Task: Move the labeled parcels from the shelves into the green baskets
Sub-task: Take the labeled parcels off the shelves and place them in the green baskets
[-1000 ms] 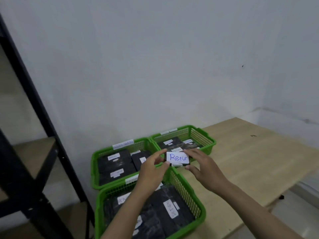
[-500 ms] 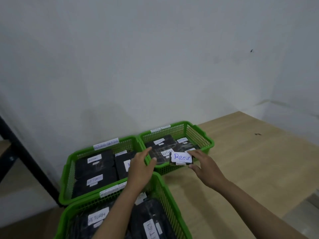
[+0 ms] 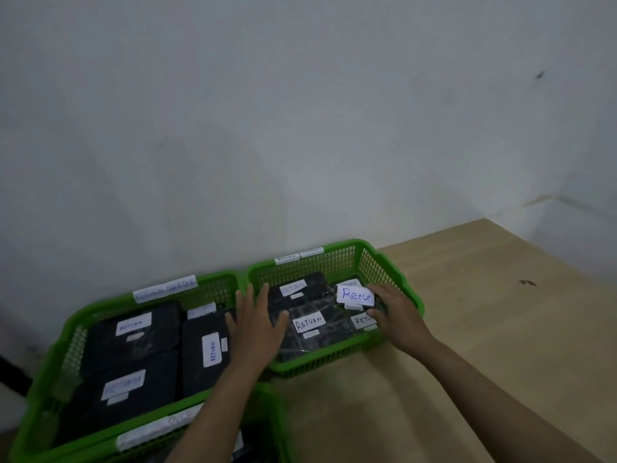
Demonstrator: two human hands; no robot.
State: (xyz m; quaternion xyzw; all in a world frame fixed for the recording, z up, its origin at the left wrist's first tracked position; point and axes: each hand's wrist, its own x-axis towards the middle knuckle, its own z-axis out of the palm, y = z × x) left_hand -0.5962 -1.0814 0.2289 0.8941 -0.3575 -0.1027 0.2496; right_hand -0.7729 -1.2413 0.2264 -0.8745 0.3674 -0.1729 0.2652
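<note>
The parcel (image 3: 355, 297) with the white "Retur" label sits in my right hand (image 3: 399, 317), my fingers curled round its right end, low inside the far right basket (image 3: 387, 262) on top of other black parcels there. My left hand (image 3: 255, 324) is spread flat with straight fingers, holding nothing, over the rims where that basket meets the left basket (image 3: 50, 372). The left basket holds more black parcels marked "RETURN". A third basket (image 3: 273, 416) shows only partly at the bottom edge. All the baskets stand on a pale wooden table (image 3: 467, 329) against a white wall (image 3: 300, 111).
</note>
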